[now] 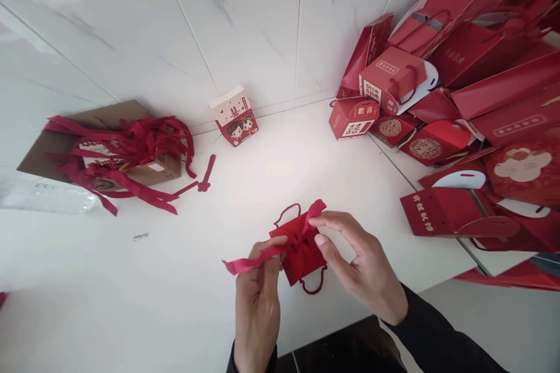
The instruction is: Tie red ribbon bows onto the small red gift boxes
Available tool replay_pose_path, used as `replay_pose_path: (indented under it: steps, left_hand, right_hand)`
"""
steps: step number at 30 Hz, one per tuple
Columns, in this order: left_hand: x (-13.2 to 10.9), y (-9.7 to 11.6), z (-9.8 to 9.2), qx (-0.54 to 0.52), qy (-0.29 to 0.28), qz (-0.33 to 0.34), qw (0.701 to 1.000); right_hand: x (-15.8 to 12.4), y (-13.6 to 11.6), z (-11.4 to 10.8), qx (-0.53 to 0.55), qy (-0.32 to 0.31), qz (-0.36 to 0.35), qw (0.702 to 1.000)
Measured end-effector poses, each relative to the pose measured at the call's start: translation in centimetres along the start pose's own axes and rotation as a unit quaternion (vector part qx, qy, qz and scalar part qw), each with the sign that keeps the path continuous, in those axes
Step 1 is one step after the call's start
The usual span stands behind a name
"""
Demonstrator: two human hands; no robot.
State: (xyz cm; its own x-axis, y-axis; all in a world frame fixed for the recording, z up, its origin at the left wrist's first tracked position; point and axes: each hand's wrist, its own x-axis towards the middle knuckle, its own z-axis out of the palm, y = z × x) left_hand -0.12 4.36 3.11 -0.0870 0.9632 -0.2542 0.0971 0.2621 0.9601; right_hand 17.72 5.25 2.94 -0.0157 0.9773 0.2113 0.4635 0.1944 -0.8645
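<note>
A small red gift box (308, 265) with dark red cord handles lies on the white table, seen from above. A red ribbon (250, 264) crosses its top, gathered at the middle near two dark holes. My left hand (261, 285) pinches the ribbon end that trails out to the left, its fingers at the box's left edge. On the right side, my right hand (361, 256) has thumb and forefinger closing round the other ribbon end, which sticks up above the box. Whether those right fingertips press on the ribbon is hard to make out.
A brown cardboard box (35, 154) full of loose red ribbons stands at the left, beside a clear plastic bag (48, 195). A small red-and-white box (238, 125) stands against the tiled wall. Many red gift boxes (356, 118) and bags (507, 81) are piled at the right.
</note>
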Motion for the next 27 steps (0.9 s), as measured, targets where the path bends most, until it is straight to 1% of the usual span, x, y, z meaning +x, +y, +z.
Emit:
replay_pose_path:
  steps: [1, 3, 6, 8, 12, 15, 19, 22, 24, 26, 27]
  left_hand:
    - [0.3, 0.3, 0.2, 0.011, 0.000, 0.021, 1.000]
    - [0.9, 0.7, 0.5, 0.027, 0.000, 0.048, 0.998]
    - [1.7, 1.2, 0.6, 0.042, 0.000, 0.072, 0.997]
    - [2.2, 2.0, 0.4, 0.046, -0.006, 0.087, 0.995]
    - [3.4, 3.9, 0.2, -0.002, -0.030, 0.111, 0.993]
    - [4.1, 4.9, 0.3, -0.050, -0.030, 0.120, 0.991]
    - [4.3, 5.6, 0.8, -0.091, -0.046, 0.129, 0.986]
    - [4.3, 5.7, 0.9, -0.101, -0.054, 0.132, 0.985]
    - [4.6, 5.4, 0.4, -0.091, -0.034, 0.136, 0.986]
    - [5.0, 4.4, -0.5, -0.068, 0.018, 0.126, 0.990]
    - [5.1, 3.6, -1.0, -0.054, 0.047, 0.109, 0.992]
  right_hand:
    - [0.0, -0.2, 0.2, 0.015, -0.002, -0.008, 1.000]
    - [0.1, -0.3, 0.5, 0.052, -0.004, 0.006, 0.999]
    - [0.4, -0.5, 0.6, 0.108, -0.003, 0.078, 0.991]
    - [1.0, -0.6, 0.3, 0.130, -0.008, 0.100, 0.986]
    - [2.5, -1.4, -0.2, 0.157, -0.022, 0.054, 0.986]
    - [3.1, -2.0, -0.2, 0.162, -0.032, 0.029, 0.986]
    - [3.1, -2.5, 0.1, 0.145, -0.040, 0.000, 0.989]
    - [2.8, -2.4, 0.0, 0.130, -0.037, -0.009, 0.991]
    - [2.6, -2.0, -0.4, 0.119, -0.016, 0.000, 0.993]
    - [2.4, -1.3, -1.0, 0.086, 0.016, 0.031, 0.996]
    - [2.2, -0.8, -1.4, 0.052, 0.029, 0.052, 0.997]
